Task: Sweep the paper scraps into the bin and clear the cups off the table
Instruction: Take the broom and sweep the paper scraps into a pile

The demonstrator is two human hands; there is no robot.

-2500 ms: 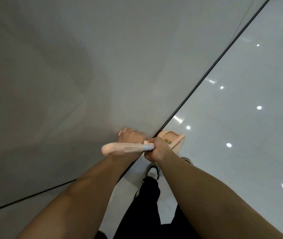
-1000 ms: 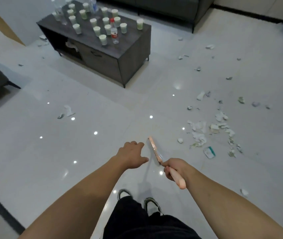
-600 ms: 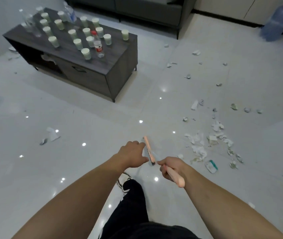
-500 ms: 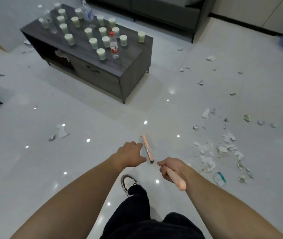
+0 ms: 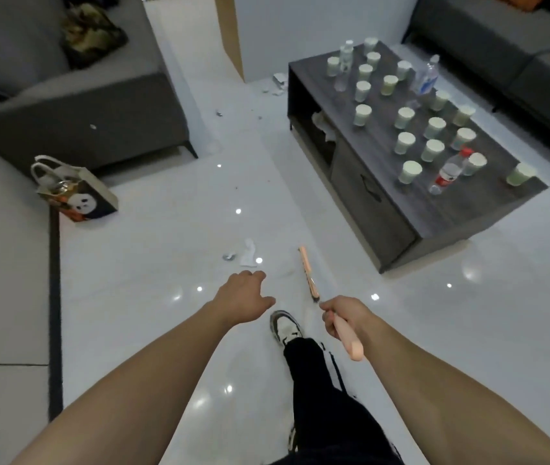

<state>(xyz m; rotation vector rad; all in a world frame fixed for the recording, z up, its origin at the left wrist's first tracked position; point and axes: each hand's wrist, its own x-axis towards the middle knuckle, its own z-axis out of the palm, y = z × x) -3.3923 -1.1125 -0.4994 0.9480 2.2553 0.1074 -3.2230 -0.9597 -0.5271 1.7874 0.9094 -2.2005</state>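
1. Cups (image 5: 405, 142), many of them and pale, stand upright in loose rows across the top of the dark grey table (image 5: 387, 209) in the upper right of the frame, with three plastic bottles among them; the one with the red label (image 5: 448, 176) stands nearest the table's lower end.
2. Paper scraps (image 5: 248, 253) lie on the glossy white floor just above the left hand, with smaller bits near the table's far corner and at the right edge of the frame.
3. Left hand (image 5: 245, 296), at centre frame, reaches forward palm down on an outstretched forearm, its fingers loosely bent and holding nothing.
4. Right hand (image 5: 345, 318), lower centre-right, has its fingers curled around the pink handle of a brush (image 5: 310, 280); the handle's butt pokes out toward the camera, and the thin head points up and away over the floor.
5. A shoe (image 5: 285, 327) and a black trouser leg show between the two forearms.
6. A paper gift bag (image 5: 77, 193) with a panda print sits at middle left, beside a grey sofa (image 5: 75, 105).
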